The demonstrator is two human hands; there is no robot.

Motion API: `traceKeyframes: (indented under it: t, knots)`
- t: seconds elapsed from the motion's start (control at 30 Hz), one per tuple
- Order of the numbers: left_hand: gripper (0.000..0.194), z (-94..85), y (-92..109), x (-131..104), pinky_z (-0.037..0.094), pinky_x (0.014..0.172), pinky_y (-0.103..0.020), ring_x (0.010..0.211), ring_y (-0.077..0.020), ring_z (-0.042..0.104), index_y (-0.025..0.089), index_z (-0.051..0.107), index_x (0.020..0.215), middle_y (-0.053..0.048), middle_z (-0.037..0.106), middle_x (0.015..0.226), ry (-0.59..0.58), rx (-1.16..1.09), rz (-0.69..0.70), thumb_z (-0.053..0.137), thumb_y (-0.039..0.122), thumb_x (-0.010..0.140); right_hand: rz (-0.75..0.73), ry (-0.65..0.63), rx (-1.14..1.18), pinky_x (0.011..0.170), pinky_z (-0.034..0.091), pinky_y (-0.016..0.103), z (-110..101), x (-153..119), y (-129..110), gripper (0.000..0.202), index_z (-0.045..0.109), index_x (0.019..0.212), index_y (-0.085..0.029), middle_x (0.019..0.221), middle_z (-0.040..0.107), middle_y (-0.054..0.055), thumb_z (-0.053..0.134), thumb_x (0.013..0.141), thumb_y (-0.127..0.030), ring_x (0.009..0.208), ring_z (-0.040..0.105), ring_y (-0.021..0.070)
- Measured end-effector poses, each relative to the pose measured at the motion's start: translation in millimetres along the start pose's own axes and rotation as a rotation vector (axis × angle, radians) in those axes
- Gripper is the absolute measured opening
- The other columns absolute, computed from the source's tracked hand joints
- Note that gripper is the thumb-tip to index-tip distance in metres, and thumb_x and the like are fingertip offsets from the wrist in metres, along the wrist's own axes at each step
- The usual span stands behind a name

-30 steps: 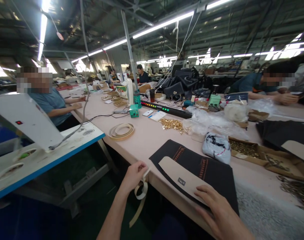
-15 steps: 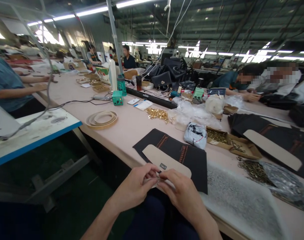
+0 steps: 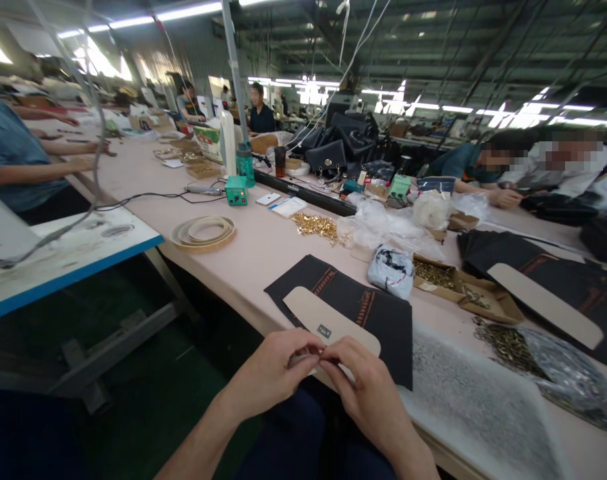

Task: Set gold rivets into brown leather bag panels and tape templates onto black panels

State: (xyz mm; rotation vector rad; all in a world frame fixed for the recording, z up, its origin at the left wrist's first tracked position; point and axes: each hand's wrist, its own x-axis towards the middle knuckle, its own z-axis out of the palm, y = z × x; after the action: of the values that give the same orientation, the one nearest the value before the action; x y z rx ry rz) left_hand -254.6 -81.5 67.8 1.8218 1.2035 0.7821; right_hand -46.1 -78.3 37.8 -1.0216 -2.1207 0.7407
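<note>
Both my left hand (image 3: 278,367) and my right hand (image 3: 366,380) are closed in a pinch, their fingertips meeting just over the table's front edge. Whatever is between the fingers is too small and too hidden to name. Right behind them lies a beige rounded panel (image 3: 303,308) with a small dark label (image 3: 324,331) on it. The panel rests on a black sheet (image 3: 393,333) that bears orange-red markings. My hands cover the panel's near edge.
Gold metal pieces (image 3: 316,227) lie in a heap beyond the sheet. To the right are a wrapped bundle (image 3: 390,268), cardboard boxes (image 3: 490,303) of hardware and a grey textured slab (image 3: 478,400). Coiled strips (image 3: 203,233) sit at left. Co-workers (image 3: 20,157) work around the tables.
My fingertips have drawn closer together, and the dark bit between them no longer shows clearly. The view has shifted slightly; the panel and black sheet lie as before.
</note>
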Motion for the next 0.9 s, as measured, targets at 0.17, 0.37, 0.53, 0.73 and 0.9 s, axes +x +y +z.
traceKeyframes:
  t: [0.17, 0.37, 0.53, 0.73, 0.9]
  knots:
    - [0.022, 1.3, -9, 2, 0.048, 0.084, -0.026, 0.090, -0.0177, 0.066, 0.022, 0.076, 0.100, -0.004, 0.073, 0.096, -0.072, 0.049, 0.077, 0.054, 0.025, 0.100, -0.015, 0.006, -0.053, 0.078, 0.047, 0.031, 1, -1, -2, 0.014, 0.060, 0.098, -0.024, 0.095, 0.063, 0.003, 0.051, 0.104, -0.015, 0.088, 0.062, 0.0196]
    - [0.024, 11.5, -23, -1, 0.044, 0.071, -0.025, 0.076, -0.0154, 0.060, 0.019, 0.074, 0.089, -0.002, 0.068, 0.081, -0.003, -0.207, 0.031, 0.062, 0.038, 0.097, -0.133, 0.076, -0.026, 0.080, 0.048, 0.032, 8, -2, 0, 0.017, 0.056, 0.101, -0.024, 0.098, 0.061, 0.004, 0.045, 0.106, -0.012, 0.092, 0.060, 0.0198]
    - [0.037, 18.7, -41, 1, 0.044, 0.069, -0.025, 0.073, -0.0145, 0.056, 0.018, 0.071, 0.088, -0.001, 0.064, 0.080, 0.080, -0.410, -0.060, 0.062, 0.053, 0.096, -0.327, 0.148, -0.005, 0.079, 0.051, 0.031, 18, -9, -5, 0.019, 0.055, 0.105, -0.024, 0.097, 0.061, 0.005, 0.047, 0.103, -0.007, 0.090, 0.060, 0.0190]
    - [0.041, -37.0, -124, 18, 0.049, 0.075, -0.028, 0.078, -0.0172, 0.060, 0.021, 0.070, 0.107, -0.001, 0.067, 0.090, 0.583, -0.065, -0.188, 0.056, 0.059, 0.095, -0.066, 0.183, 0.057, 0.083, 0.050, 0.029, -8, -10, 27, 0.014, 0.059, 0.105, -0.024, 0.098, 0.063, 0.004, 0.046, 0.107, -0.019, 0.093, 0.062, 0.0185]
    - [0.043, -79.9, -191, 34, 0.048, 0.106, -0.041, 0.114, -0.0264, 0.061, 0.022, 0.074, 0.101, -0.008, 0.064, 0.115, 0.721, 0.227, -0.103, 0.056, 0.060, 0.092, 0.280, 0.146, 0.102, 0.083, 0.051, 0.030, -38, 13, 60, 0.024, 0.058, 0.121, -0.024, 0.098, 0.069, 0.003, 0.061, 0.100, -0.035, 0.091, 0.066, 0.0195]
